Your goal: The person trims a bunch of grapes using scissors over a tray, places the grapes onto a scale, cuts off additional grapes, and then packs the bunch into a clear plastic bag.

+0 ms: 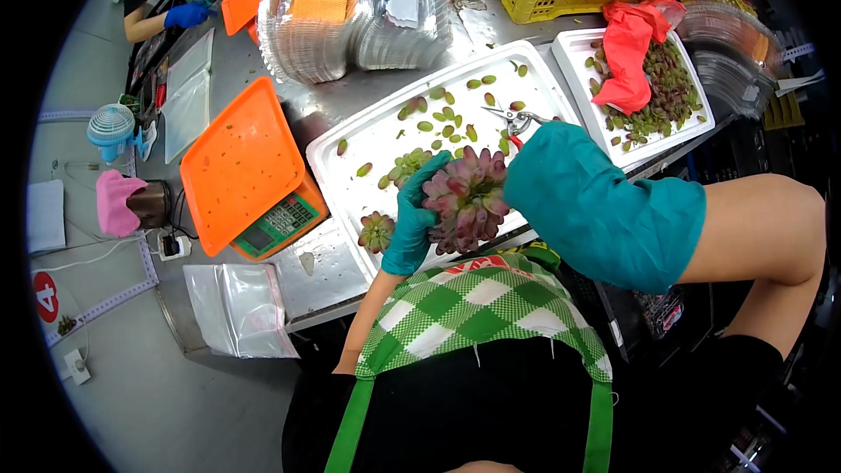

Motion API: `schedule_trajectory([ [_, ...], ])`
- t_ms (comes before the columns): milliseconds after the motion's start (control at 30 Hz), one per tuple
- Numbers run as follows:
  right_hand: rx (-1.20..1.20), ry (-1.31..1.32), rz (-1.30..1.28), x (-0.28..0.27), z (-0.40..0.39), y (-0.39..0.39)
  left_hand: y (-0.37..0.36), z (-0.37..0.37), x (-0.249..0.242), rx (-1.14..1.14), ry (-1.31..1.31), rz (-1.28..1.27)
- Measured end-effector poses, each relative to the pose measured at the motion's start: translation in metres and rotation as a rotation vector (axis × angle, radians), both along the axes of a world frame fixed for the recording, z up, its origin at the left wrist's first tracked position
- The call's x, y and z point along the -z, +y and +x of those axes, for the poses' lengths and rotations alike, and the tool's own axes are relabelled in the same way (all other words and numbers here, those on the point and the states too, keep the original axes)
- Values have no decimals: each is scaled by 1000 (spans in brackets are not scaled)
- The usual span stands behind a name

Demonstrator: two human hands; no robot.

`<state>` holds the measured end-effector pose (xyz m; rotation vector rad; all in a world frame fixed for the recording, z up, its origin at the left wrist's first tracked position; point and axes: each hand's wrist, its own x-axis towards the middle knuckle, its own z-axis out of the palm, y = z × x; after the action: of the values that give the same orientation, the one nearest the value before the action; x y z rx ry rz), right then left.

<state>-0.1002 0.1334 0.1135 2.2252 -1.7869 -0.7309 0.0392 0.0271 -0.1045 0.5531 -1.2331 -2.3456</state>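
Note:
My left hand (413, 217), in a teal glove, is wrapped around the side of a large purple-pink succulent (469, 197). My right hand (541, 171), gloved in the same teal with a loose cuff, is against the right side of this plant; its fingers are hidden from view. Both hands are over the near edge of a white foam tray (337, 144). Inside the tray lie loose green and reddish leaves (448, 114), a small green succulent rosette (410, 165) and a reddish one (377, 232). Pruning shears (515, 123) with red grips lie just beyond my right hand.
Left of the tray stands an orange scale (245, 166). Clear plastic containers (307, 39) are stacked behind it. A second white box (653, 144) holds leaves and red cloth; a yellow crate (517, 4) is behind. Plastic bags (236, 311) lie front left. Another person's blue-gloved hand (187, 15) is top left.

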Motion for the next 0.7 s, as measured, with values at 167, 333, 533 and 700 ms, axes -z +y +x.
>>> schedule_trajectory([
  [167,63,-209,-65,-12,-24,5,4,1,8,-9,56,290],
  [333,443,-626,-118,16,-56,2,1,10,16,61,186,471],
  [533,738,-1764,-283,124,-33,14,-10,4,5,-30,376,471],
  [700,803,-2013,-366,127,15,-8,-15,-6,-6,-78,444,400],
])
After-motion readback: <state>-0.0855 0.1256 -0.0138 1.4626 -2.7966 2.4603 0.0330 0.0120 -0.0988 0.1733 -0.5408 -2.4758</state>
